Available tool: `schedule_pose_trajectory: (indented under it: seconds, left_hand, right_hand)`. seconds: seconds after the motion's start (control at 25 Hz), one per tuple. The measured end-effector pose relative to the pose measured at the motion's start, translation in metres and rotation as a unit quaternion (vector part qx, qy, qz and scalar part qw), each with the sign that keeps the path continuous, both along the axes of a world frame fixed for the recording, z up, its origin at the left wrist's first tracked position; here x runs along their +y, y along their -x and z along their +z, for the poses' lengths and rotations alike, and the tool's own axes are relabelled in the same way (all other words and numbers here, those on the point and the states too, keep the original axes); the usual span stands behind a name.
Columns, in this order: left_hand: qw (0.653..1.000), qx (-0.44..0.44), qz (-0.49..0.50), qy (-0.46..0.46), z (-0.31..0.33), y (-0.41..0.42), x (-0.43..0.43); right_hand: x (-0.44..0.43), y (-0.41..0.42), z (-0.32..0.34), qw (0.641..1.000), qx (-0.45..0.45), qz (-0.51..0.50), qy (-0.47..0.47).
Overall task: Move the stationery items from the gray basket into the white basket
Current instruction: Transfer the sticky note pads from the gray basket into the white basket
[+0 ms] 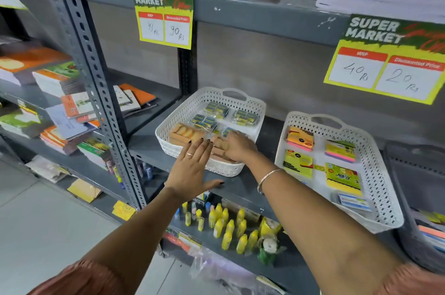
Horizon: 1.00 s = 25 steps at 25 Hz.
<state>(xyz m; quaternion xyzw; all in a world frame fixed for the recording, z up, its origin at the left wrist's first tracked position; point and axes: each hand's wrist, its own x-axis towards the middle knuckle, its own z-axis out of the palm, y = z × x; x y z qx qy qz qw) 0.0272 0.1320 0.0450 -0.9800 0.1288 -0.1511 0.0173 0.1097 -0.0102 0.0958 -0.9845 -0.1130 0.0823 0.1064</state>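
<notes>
Left hand (192, 169) spread flat; right hand (237, 146) rests in a white basket (166, 126), grip unclear. Another white basket (375, 174) holds sticky-note packs (299, 138). The gray basket (409, 198) still holds items, so work remains.

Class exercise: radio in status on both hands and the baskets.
Left hand open, flat at left white basket rim. Right hand inside it, grip unclear. Gray basket far right. Nothing blocking.
</notes>
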Motion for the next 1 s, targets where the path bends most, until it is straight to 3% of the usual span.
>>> schedule_pose_trajectory:
  seconds: [0.24, 0.36, 0.52, 0.68, 0.84, 1.0]
  left_hand:
    - [1.0, 0.008, 0.009, -0.008, 0.001, -0.001, 0.0]
    - [1.0, 0.008, 0.012, -0.003, 0.003, 0.0, 0.001]
    - [0.999, -0.005, 0.003, 0.044, 0.015, 0.008, -0.018]
    - [0.992, -0.036, -0.104, 0.07, 0.029, 0.01, -0.094]
    - [0.98, -0.034, -0.19, 0.057, 0.034, 0.01, -0.165]
    - [0.98, 0.018, -0.194, 0.025, 0.017, 0.011, -0.181]
  right_hand:
    - [-0.01, -0.001, 0.011, 1.0, 0.014, 0.02, 0.009]
    - [-0.04, 0.001, 0.029, 0.999, -0.016, -0.016, -0.039]
    - [-0.124, 0.012, 0.05, 0.977, -0.109, -0.155, -0.102]
    - [-0.231, 0.036, 0.049, 0.935, -0.146, -0.32, -0.047]
    - [-0.319, 0.078, 0.035, 0.886, -0.103, -0.451, 0.026]
    - [-0.354, 0.107, 0.008, 0.876, 0.014, -0.48, 0.045]
